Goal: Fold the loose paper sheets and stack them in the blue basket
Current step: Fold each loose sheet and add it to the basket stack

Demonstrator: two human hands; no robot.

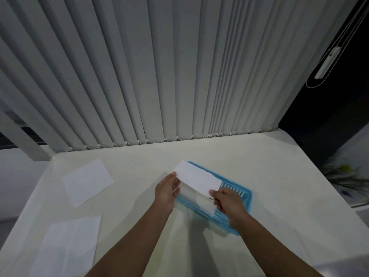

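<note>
Head view, both hands over the bench point(259, 176). Left hand point(166, 189) pinches the left end of a folded paper strip point(196, 179); grip narrow, thumb on top, fingers under the sheet. Right hand point(227, 201) pinches the right end of the same strip; grip narrow, thumb on the upper face. Strip is held flat and level between the two hands, directly above the blue basket point(244, 198), not resting in it.

Basket sits on the bench, angled, slotted walls visible at its right side. Folded white paper point(203, 202) already lies inside, under the held strip; count cannot be told.

Left of the hands, well apart from the basket: one loose sheet point(87, 181) flat on the bench, a second creased sheet point(69, 244) nearer the camera. Vertical blinds point(139, 76) hang behind the bench.
</note>
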